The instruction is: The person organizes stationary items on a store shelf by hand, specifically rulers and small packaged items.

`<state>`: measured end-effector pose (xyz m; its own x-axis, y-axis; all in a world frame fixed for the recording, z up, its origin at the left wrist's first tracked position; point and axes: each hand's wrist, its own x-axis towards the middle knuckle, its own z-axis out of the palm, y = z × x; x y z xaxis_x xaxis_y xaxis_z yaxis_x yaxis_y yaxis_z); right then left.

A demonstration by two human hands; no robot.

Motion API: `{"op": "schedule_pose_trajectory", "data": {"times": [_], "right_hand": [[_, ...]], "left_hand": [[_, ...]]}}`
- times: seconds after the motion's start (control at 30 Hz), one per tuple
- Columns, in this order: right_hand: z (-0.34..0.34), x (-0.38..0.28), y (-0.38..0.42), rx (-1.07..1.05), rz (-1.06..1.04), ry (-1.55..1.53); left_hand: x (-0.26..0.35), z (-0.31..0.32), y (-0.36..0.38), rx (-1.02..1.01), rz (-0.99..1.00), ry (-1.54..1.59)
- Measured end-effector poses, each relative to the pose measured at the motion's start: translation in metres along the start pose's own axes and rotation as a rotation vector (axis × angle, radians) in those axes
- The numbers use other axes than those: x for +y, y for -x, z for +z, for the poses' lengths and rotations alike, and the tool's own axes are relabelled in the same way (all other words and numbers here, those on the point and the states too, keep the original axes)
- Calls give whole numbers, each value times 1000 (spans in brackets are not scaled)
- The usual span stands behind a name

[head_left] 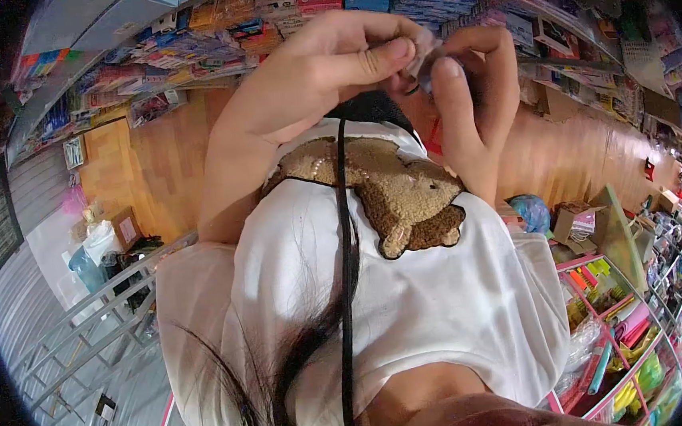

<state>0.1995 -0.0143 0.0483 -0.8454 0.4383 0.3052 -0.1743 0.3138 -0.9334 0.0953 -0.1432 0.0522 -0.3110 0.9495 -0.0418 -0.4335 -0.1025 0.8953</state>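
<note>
My left hand (pixel 337 65) is raised in front of my chest, its thumb and forefinger pinched on one side of a small crumpled piece of clear plastic (pixel 424 53). Opposite it, my right hand (pixel 470 103) has its thumb and curled fingers closed around the other side of the same piece. Something dark shows by the right fingertips, too small and blurred to name. Below the hands are my white T-shirt (pixel 445 317) with a brown fuzzy bear patch (pixel 403 192) and a hanging black cord (pixel 345 245).
Shelves of packaged goods (pixel 215 43) run across the far side, above a wooden floor (pixel 161 163). A metal ladder (pixel 86 337) and a white plastic bag (pixel 101 241) are at left. On the right are an open cardboard box (pixel 578 222) and a pink-framed rack (pixel 589 313) of colourful goods.
</note>
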Motion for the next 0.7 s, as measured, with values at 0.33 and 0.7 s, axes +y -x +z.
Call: {"op": "schedule_pose_trajectory", "data": {"times": [0.33, 0.7], "right_hand": [[-2, 4, 2, -22, 33, -27], [-2, 8, -1, 0, -13, 6]], "left_hand": [[1, -9, -4, -95, -70, 67], [-8, -7, -8, -44, -34, 107]]}}
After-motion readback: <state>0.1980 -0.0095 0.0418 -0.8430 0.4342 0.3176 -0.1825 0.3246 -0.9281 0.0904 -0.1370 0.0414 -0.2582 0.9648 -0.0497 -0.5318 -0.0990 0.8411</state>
